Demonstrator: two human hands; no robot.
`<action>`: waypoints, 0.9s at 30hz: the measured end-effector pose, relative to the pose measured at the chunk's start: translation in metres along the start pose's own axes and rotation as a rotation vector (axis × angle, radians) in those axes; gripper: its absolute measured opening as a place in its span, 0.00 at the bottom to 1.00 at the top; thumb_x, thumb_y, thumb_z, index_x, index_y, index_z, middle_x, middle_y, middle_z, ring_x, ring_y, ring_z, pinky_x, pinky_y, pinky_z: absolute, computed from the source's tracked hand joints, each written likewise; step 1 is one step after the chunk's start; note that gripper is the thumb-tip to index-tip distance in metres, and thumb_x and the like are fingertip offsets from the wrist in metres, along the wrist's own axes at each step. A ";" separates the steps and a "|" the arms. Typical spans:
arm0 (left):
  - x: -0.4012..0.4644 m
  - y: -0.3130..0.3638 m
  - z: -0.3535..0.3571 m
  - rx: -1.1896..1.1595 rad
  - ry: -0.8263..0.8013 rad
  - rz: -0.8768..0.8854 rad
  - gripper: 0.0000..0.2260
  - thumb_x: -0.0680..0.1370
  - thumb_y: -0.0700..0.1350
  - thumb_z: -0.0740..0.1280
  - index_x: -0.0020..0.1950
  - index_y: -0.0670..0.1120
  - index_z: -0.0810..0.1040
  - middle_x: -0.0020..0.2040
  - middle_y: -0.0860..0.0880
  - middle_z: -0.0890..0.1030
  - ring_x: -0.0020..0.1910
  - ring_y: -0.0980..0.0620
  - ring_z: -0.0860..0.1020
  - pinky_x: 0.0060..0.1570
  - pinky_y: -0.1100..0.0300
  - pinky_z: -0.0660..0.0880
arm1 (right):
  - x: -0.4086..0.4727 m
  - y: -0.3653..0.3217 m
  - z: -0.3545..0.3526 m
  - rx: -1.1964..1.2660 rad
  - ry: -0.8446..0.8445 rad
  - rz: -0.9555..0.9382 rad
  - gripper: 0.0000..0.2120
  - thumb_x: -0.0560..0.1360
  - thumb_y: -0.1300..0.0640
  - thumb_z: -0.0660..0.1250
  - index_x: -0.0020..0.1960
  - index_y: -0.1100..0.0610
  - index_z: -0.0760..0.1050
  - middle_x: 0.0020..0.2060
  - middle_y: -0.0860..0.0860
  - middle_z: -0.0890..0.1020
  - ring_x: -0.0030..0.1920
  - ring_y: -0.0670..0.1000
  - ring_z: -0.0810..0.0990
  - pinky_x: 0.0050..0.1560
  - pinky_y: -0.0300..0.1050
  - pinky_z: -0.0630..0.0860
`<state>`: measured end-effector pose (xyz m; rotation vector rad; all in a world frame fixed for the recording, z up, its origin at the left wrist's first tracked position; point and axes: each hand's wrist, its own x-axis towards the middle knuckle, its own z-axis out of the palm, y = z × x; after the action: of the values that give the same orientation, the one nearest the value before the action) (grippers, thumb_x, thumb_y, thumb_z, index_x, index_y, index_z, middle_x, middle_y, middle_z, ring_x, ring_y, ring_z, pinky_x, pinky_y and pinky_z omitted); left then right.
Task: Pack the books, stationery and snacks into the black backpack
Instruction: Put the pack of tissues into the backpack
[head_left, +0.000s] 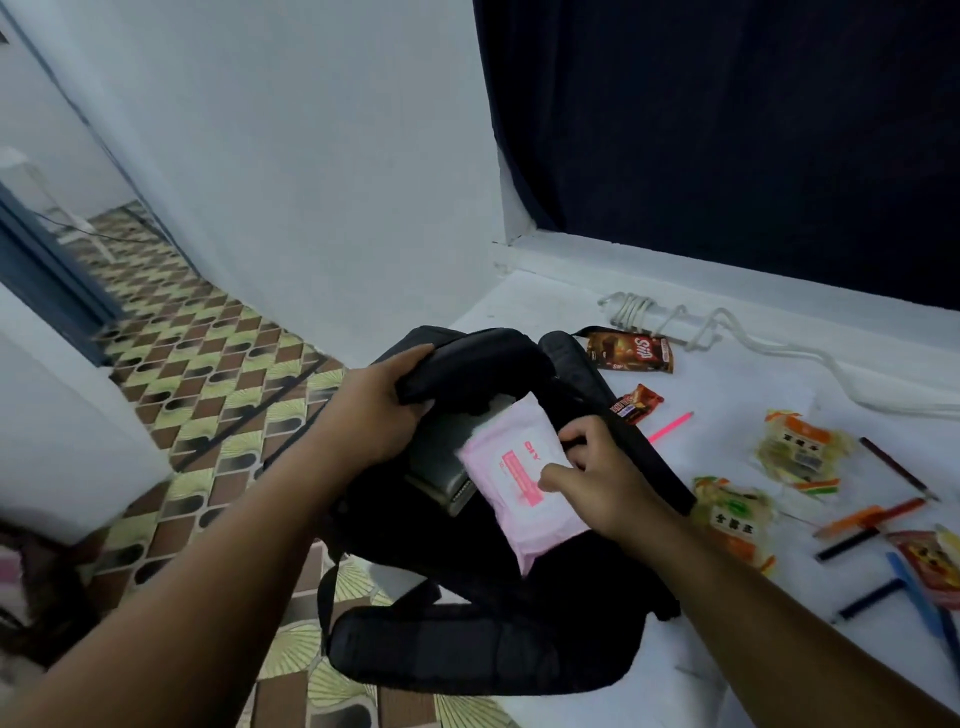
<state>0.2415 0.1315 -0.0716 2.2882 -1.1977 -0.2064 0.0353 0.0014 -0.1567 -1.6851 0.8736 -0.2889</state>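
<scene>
My left hand (382, 410) grips the top flap of the black backpack (483, 613), holding it wide at the white surface's (737, 395) edge. My right hand (592, 478) pinches a pink packet (511, 467), half inside the opening, against a grey book (441, 462). Snacks (629, 353) and pens (670, 427) lie right of the bag.

Pink packet (511, 480) and books (441, 457) fill backpack (467, 623) mouth.

At the centre of the frame we see the backpack (467, 597) lying on the bed's (649, 670) left edge, a wipes packet (511, 478) half inside its opening above a book (441, 467). To its right lie snack packets (631, 353), pens (847, 540) and, toward the upper right, a coiled cable (675, 322). The tiled floor (208, 364) fills the left.
</scene>
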 end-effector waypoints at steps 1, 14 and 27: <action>-0.001 0.000 -0.001 0.018 0.003 0.020 0.27 0.77 0.42 0.71 0.75 0.53 0.71 0.61 0.48 0.82 0.60 0.48 0.79 0.55 0.66 0.68 | 0.004 -0.005 0.004 0.023 -0.032 0.004 0.19 0.67 0.53 0.72 0.54 0.46 0.69 0.48 0.52 0.83 0.48 0.53 0.83 0.53 0.56 0.79; -0.014 -0.005 -0.006 0.019 0.019 0.061 0.28 0.77 0.42 0.72 0.76 0.56 0.70 0.60 0.48 0.82 0.58 0.49 0.79 0.49 0.68 0.66 | 0.029 0.015 0.054 0.073 0.107 -0.389 0.27 0.69 0.62 0.76 0.65 0.50 0.74 0.69 0.46 0.70 0.70 0.47 0.70 0.70 0.41 0.69; -0.007 -0.002 -0.020 -0.049 0.069 0.137 0.26 0.77 0.37 0.71 0.73 0.53 0.74 0.65 0.48 0.81 0.65 0.49 0.78 0.65 0.53 0.74 | 0.050 -0.001 0.072 -0.964 -0.123 -0.582 0.35 0.78 0.39 0.54 0.80 0.54 0.54 0.81 0.52 0.51 0.80 0.56 0.40 0.77 0.56 0.33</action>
<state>0.2463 0.1454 -0.0568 2.1435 -1.2940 -0.1038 0.1140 0.0201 -0.1911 -2.8222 0.4010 -0.1437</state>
